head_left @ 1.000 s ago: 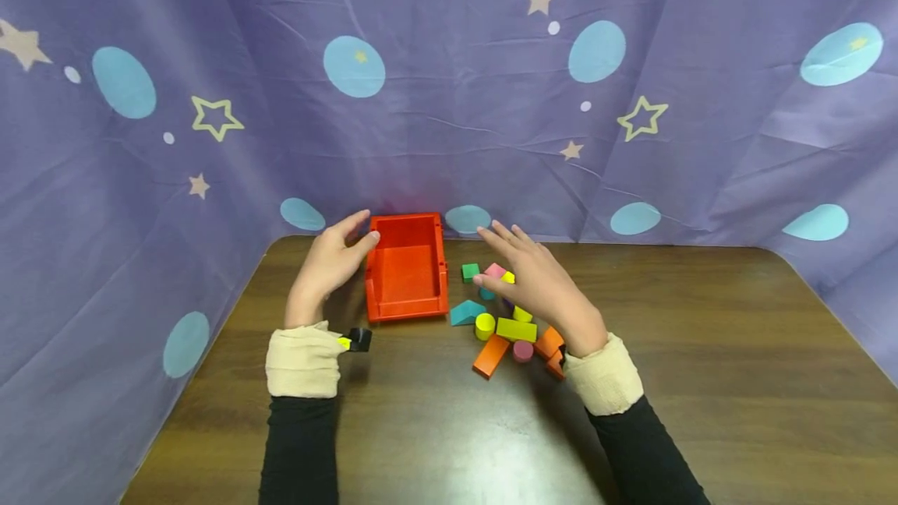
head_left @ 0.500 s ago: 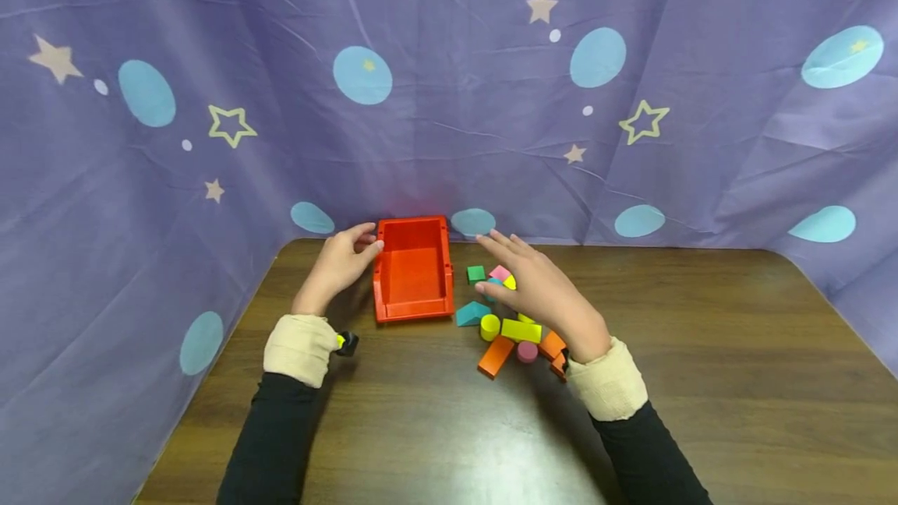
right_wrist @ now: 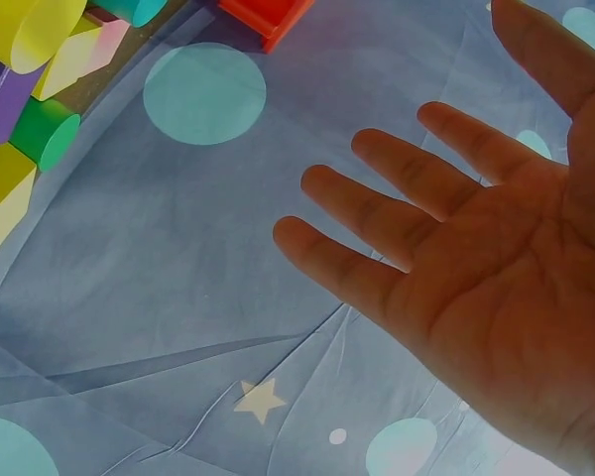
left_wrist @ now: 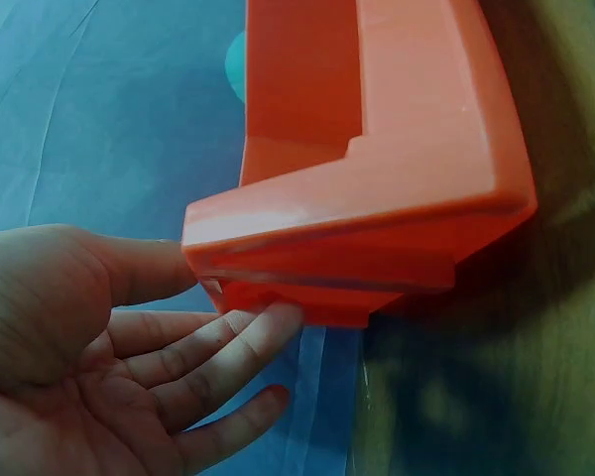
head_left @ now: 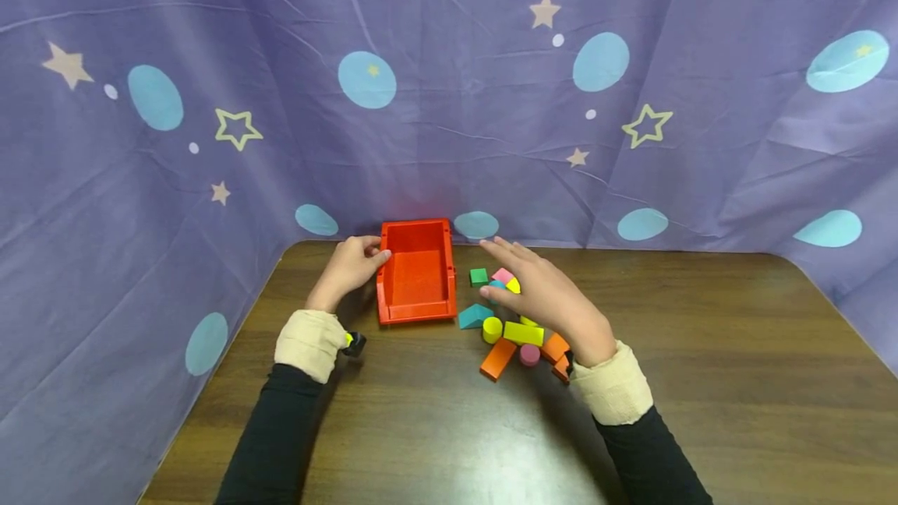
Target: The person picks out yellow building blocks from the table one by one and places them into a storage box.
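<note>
An open-topped red plastic bin (head_left: 417, 312) stands at the back of the table. My left hand (head_left: 353, 265) is at its left side, thumb over the rim and fingers against the outer wall, pinching the edge. In the left wrist view the fingers (left_wrist: 223, 362) reach under the bin's lip (left_wrist: 317, 213). My right hand (head_left: 550, 294) hovers above a group of coloured blocks, fingers extended and palm bare in the right wrist view. Among the blocks are a yellow bar (head_left: 523, 333), a yellow cylinder (head_left: 493, 330), a blue triangle (head_left: 475, 316) and a green block (head_left: 479, 277). The right hand hides some blocks.
Orange blocks (head_left: 498, 359) and a dark pink cylinder (head_left: 529, 354) lie at the near side of the group. A purple patterned cloth (head_left: 449, 100) hangs behind the brown wooden table (head_left: 701, 349).
My left hand has closed in on the bin's left rim, from fingers spread beside it to thumb and fingers at its edge. The right hand stays over the blocks. The view has shifted slightly.
</note>
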Demonstrator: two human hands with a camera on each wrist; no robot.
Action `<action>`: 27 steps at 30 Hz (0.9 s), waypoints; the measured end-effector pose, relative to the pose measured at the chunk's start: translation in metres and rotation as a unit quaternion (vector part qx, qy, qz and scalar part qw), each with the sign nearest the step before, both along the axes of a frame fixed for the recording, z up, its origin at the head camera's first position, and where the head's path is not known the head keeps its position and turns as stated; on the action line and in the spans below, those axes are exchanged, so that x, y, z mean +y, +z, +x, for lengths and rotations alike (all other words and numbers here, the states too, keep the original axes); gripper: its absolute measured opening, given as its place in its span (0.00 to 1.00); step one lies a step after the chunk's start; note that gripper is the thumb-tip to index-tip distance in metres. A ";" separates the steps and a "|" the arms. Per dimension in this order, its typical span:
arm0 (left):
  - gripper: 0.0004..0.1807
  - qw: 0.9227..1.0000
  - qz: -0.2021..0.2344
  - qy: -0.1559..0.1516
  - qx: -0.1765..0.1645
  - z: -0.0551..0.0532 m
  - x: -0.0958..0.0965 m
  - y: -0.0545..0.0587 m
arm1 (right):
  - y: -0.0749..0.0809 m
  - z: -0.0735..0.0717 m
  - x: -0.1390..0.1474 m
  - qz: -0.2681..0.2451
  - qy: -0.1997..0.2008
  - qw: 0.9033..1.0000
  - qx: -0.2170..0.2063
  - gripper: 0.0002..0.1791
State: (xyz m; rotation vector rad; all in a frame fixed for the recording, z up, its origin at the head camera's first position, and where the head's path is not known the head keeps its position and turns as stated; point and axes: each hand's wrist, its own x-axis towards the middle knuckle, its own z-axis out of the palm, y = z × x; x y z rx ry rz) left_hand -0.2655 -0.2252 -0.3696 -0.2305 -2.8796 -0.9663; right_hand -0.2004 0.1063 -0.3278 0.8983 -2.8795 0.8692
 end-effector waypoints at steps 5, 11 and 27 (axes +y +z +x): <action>0.23 1.000 0.022 0.003 -0.010 -0.002 -0.001 -0.003 | 0.001 0.001 0.002 -0.001 0.002 1.000 -0.003 0.41; 0.24 0.997 0.060 0.015 -0.043 -0.004 -0.005 -0.003 | 0.002 0.000 0.000 0.006 0.008 1.000 -0.030 0.40; 0.25 0.994 0.097 0.015 -0.048 -0.005 -0.011 -0.009 | -0.001 0.001 -0.003 0.008 0.018 0.999 -0.048 0.37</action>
